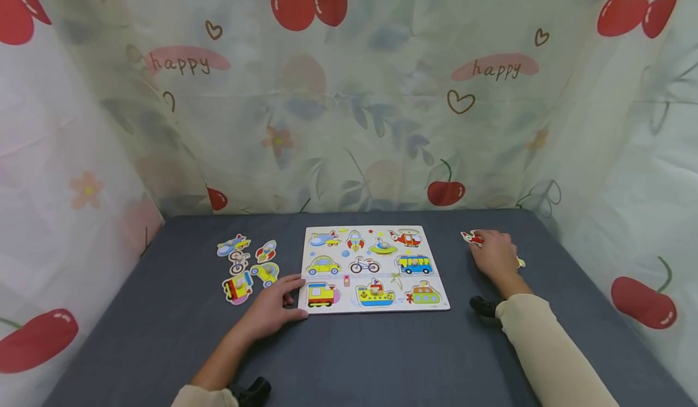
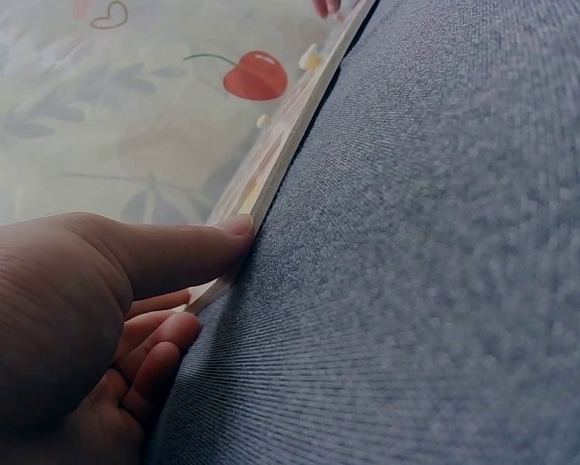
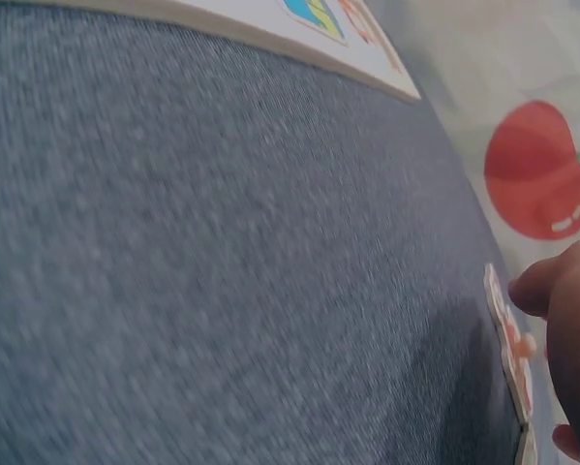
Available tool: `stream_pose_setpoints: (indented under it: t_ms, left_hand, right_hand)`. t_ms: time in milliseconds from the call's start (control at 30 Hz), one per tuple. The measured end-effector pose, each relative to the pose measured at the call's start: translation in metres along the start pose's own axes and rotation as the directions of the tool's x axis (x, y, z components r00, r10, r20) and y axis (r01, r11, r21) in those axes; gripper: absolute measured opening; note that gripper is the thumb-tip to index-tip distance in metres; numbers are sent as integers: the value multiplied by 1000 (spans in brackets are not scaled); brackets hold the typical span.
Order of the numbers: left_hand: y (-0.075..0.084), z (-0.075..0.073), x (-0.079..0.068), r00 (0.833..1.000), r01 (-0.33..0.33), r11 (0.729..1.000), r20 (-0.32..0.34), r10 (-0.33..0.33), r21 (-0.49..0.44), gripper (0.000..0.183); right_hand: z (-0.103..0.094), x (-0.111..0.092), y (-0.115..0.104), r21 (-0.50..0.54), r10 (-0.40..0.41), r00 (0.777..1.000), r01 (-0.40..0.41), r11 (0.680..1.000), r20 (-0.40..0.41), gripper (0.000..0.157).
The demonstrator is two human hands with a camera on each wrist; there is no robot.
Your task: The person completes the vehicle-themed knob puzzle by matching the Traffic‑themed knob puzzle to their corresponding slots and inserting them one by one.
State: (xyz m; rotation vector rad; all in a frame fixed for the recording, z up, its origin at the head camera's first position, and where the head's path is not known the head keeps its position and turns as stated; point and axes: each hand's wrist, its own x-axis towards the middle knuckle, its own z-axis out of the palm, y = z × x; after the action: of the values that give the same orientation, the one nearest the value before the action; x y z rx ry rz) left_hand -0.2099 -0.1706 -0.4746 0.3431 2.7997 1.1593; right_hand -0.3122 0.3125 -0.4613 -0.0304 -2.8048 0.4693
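Note:
A white puzzle board (image 1: 349, 301) with printed vehicles lies in the middle of the table. My left hand (image 1: 272, 307) holds its near left corner, thumb along the near edge and fingers at the left side; the left wrist view shows the thumb (image 2: 193, 254) against that edge. My right hand (image 1: 493, 258) is low over puzzle pieces at the right. From under it show a red and white piece (image 1: 468, 237) and a bit of a yellow piece (image 1: 521, 263). In the right wrist view the thumb is near a knobbed piece (image 3: 508, 354), apart from it. Other right fingers are mostly hidden.
Left of the board lie several loose pieces: an airplane (image 1: 233, 245), a bicycle (image 1: 239, 263), a rocket (image 1: 266, 251), a car (image 1: 265, 274) and a train (image 1: 237, 287). A printed curtain (image 1: 371, 152) stands behind the dark grey table (image 1: 376, 358) and at both sides.

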Motion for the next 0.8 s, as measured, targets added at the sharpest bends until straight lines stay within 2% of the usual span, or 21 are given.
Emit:
stream_pose_setpoints:
  t_ms: [367,800]
  left_hand:
    - [1,-1,-2,1000,6,1000,1,-6,9,66]
    - [0,-1,-1,1000,-17,1000,4,17,5,66]
  right_hand:
    - [-1,0,10,-48,57,996,-54,997,71,46]
    - [1,1,13,-66,90,990,-84,994,105,49]
